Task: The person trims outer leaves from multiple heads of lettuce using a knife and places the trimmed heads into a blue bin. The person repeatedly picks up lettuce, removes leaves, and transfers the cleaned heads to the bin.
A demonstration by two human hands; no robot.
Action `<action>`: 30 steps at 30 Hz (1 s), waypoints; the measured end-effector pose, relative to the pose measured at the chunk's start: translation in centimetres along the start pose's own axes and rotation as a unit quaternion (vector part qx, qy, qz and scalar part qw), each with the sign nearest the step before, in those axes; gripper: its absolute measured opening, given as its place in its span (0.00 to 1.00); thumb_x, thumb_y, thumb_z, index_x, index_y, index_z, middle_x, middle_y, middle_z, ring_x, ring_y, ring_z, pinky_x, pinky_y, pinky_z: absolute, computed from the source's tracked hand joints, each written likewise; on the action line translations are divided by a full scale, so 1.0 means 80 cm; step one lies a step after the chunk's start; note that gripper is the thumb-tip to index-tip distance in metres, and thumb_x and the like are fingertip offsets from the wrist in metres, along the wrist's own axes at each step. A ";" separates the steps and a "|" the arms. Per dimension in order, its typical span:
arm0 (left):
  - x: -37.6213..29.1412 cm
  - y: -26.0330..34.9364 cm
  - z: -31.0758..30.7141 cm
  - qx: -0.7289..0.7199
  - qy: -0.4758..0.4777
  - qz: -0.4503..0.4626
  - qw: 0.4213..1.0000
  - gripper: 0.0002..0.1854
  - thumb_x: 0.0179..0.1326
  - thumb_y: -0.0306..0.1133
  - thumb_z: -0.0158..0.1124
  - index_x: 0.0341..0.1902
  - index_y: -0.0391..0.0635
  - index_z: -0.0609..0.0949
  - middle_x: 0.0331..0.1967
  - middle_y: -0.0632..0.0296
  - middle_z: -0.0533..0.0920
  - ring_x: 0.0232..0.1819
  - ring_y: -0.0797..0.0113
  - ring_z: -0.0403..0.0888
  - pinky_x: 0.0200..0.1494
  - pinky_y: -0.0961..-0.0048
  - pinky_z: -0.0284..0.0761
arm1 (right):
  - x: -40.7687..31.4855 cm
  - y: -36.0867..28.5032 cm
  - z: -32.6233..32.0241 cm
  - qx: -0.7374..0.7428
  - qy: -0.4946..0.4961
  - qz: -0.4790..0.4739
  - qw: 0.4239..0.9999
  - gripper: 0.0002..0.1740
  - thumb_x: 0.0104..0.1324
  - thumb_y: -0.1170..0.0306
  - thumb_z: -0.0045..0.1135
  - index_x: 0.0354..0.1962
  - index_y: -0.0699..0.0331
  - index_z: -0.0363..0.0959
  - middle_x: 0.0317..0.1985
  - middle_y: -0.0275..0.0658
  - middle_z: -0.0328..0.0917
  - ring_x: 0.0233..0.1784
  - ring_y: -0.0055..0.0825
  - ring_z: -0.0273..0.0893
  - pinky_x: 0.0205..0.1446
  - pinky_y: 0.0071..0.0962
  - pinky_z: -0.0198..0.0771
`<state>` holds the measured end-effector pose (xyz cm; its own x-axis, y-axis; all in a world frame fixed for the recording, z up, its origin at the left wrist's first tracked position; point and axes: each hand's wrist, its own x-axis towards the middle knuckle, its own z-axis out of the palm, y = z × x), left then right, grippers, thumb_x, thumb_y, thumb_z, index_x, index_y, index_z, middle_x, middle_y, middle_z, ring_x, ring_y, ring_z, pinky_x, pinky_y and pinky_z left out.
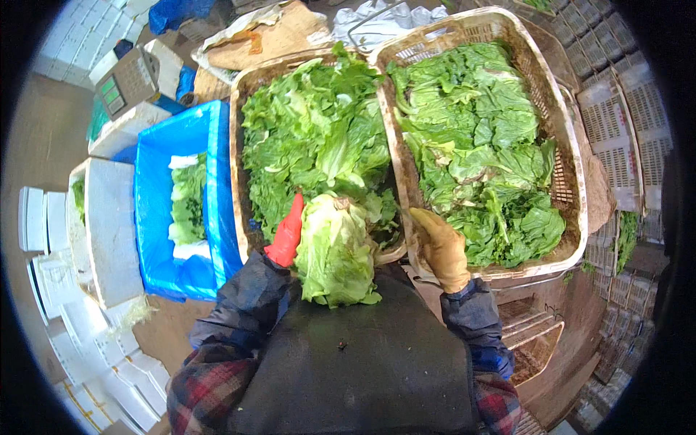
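Note:
A head of leafy lettuce (pixel 338 253) lies in front of me above a dark apron (pixel 364 353), its browned cut stem pointing away from me. My left hand (pixel 287 232), in a red glove, holds its left side, fingers partly hidden by the leaves. My right hand (pixel 441 247), in a tan glove, is apart from the head, by the near edges of the crates, with nothing visible in it. Loose green leaves (pixel 321 125) fill the left plastic crate (pixel 237 163). More lettuce (pixel 473 119) lies packed in the right crate (pixel 577 179).
A blue-lined box (pixel 149 217) at the left holds lettuce and white sheets. Behind it stands a digital scale (pixel 122 81). White foam boxes (pixel 114 234) are stacked at the left, and stacked crates (pixel 609 141) line the right side. A sack (pixel 266 41) lies behind the left crate.

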<state>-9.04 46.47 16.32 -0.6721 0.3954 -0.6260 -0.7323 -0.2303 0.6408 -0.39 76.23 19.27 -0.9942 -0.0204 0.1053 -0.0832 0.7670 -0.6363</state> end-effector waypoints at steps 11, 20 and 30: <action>-0.019 -0.047 -0.018 -0.271 -0.166 -0.006 0.948 0.41 0.73 0.64 0.36 0.71 0.39 0.66 0.65 0.52 0.74 0.63 0.58 0.75 0.67 0.61 0.69 | 0.056 -0.062 0.082 -0.338 -0.006 -0.220 0.915 0.36 0.62 0.77 0.49 0.70 0.63 0.57 0.40 0.34 0.81 0.25 0.20 0.77 0.25 0.22 0.69; 0.052 -0.020 -0.041 -0.164 -0.285 0.295 0.897 0.26 0.75 0.48 0.41 0.59 0.38 0.74 0.55 0.51 0.78 0.55 0.56 0.77 0.60 0.60 0.74 | 0.020 0.007 0.105 0.294 -0.303 0.154 0.893 0.29 0.71 0.68 0.52 0.67 0.69 0.59 0.51 0.44 0.79 0.49 0.33 0.78 0.51 0.30 0.73; 0.012 0.063 -0.055 -0.047 -0.042 0.215 0.975 0.29 0.76 0.47 0.47 0.72 0.41 0.65 0.60 0.59 0.78 0.55 0.69 0.79 0.60 0.70 0.75 | 0.044 -0.059 0.033 0.059 0.207 -0.147 0.965 0.20 0.52 0.75 0.67 0.44 0.61 0.73 0.43 0.38 0.77 0.44 0.28 0.75 0.48 0.33 0.74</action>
<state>-13.84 41.79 17.03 -0.9103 0.3156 -0.2680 -0.3952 -0.4694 0.7896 -3.70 70.84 20.61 -0.8157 0.0509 0.5762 -0.3898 0.6875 -0.6126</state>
